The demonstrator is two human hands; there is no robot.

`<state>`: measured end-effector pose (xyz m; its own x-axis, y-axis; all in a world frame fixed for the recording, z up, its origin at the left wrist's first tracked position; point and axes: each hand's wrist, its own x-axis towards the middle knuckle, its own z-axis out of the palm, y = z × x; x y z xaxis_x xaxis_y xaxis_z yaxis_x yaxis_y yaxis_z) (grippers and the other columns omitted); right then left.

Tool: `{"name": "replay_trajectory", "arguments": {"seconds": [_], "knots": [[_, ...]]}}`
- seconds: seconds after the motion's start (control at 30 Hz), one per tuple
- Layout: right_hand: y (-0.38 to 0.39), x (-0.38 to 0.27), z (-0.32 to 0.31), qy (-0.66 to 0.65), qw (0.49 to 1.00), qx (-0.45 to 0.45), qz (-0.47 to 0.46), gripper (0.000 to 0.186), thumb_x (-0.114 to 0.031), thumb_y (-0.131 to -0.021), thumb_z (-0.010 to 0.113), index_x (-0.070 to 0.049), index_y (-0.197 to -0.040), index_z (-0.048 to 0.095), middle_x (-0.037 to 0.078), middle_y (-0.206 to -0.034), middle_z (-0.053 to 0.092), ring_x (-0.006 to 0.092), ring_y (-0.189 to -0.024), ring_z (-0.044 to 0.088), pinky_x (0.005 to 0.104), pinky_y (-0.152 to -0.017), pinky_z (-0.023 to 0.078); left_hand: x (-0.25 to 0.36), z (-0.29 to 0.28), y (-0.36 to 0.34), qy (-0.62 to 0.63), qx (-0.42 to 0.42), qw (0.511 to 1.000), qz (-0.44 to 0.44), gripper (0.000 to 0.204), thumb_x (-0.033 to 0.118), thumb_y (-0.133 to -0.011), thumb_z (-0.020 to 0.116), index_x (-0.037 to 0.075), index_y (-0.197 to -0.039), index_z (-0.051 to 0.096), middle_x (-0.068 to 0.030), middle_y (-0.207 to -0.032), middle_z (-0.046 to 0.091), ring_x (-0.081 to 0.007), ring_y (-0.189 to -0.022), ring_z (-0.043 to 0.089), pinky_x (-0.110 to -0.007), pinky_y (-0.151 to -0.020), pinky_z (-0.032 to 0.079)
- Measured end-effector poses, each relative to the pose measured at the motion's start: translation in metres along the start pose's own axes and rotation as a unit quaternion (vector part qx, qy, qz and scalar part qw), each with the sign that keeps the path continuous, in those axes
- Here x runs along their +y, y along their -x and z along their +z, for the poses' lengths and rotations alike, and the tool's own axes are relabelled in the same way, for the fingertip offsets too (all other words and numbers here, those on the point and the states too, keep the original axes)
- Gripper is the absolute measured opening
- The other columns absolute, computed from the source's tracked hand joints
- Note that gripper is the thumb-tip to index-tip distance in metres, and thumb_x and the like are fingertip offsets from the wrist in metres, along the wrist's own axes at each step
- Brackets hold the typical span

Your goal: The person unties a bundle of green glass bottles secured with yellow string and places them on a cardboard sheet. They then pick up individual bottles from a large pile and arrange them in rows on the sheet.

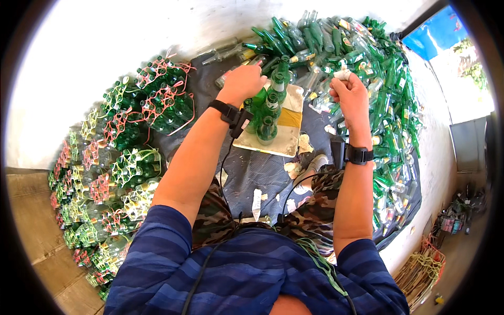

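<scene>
Several green glass bottles stand upright in a tight group on a pale, worn board with a yellow-brown band. My left hand is closed beside the far left of this group. Its fingertips are turned away, so whatever they grip is hidden. To the right of the board, my right hand is raised at the edge of the bottle heap. Its thumb and fingers pinch a small whitish piece, too small to tell its kind.
A large heap of loose green and clear bottles curves around the back and right. At left stand many bottle bundles tied with pink and yellow-green straps. Paper scraps lie on the dark sheet. A bundle of sticks is at lower right.
</scene>
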<state>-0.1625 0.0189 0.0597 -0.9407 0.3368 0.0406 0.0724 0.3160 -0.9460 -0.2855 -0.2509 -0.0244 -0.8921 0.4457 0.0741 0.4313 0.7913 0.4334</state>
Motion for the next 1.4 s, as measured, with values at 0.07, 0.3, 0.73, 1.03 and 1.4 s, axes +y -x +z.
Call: {"name": "replay_trajectory", "arguments": {"seconds": [0.07,0.3,0.73,1.03,1.4], "knots": [[-0.002,0.0,0.003,0.0,1.0,0.007,-0.011,0.017,-0.015,-0.096,0.068,-0.003,-0.108,0.068,0.002,-0.089,0.071,0.0082,-0.074,0.063,0.0245,-0.067,0.049,-0.005,0.003,0.0,-0.008,-0.014,1.0,0.013,0.04,0.038,-0.094,0.061,-0.001,-0.094,0.072,-0.0257,-0.093,0.071,-0.0447,-0.093,0.068,-0.054,-0.083,0.053],[-0.004,0.008,0.006,0.041,0.998,0.021,-0.034,0.017,-0.015,-0.093,0.07,0.0,-0.101,0.07,0.003,-0.079,0.071,0.008,-0.068,0.063,0.026,-0.063,0.049,0.012,-0.012,0.002,-0.04,-0.09,0.994,-0.053,0.04,0.043,-0.093,0.064,0.007,-0.106,0.075,-0.0186,-0.105,0.074,-0.0385,-0.101,0.07,-0.05,-0.086,0.055],[0.0,0.001,0.01,0.053,0.998,0.022,-0.028,0.018,-0.015,-0.093,0.07,0.0,-0.103,0.07,0.003,-0.08,0.072,0.0089,-0.07,0.065,0.026,-0.064,0.051,0.016,-0.042,0.012,-0.032,-0.12,0.99,-0.068,0.048,0.053,-0.088,0.068,0.013,-0.113,0.077,-0.0126,-0.115,0.075,-0.0324,-0.109,0.071,-0.048,-0.089,0.056],[-0.001,0.006,0.004,0.146,0.982,0.065,-0.105,0.021,-0.023,-0.089,0.072,-0.004,-0.099,0.071,0.014,-0.081,0.072,0.0292,-0.074,0.071,0.0407,-0.071,0.056,0.02,-0.071,0.009,0.051,-0.126,0.989,-0.056,0.07,0.063,-0.081,0.073,0.004,-0.119,0.074,-0.0238,-0.11,0.074,-0.0391,-0.104,0.071,-0.046,-0.09,0.053],[0.006,0.01,-0.033,0.09,0.984,0.113,-0.103,0.017,-0.018,-0.086,0.069,-0.003,-0.094,0.071,0.019,-0.086,0.073,0.0393,-0.083,0.072,0.0451,-0.075,0.057,0.022,-0.068,0.028,0.117,0.048,0.992,-0.002,0.033,0.027,-0.093,0.072,0.001,-0.113,0.072,-0.0149,-0.092,0.074,-0.0252,-0.081,0.07,-0.036,-0.075,0.054]]}}
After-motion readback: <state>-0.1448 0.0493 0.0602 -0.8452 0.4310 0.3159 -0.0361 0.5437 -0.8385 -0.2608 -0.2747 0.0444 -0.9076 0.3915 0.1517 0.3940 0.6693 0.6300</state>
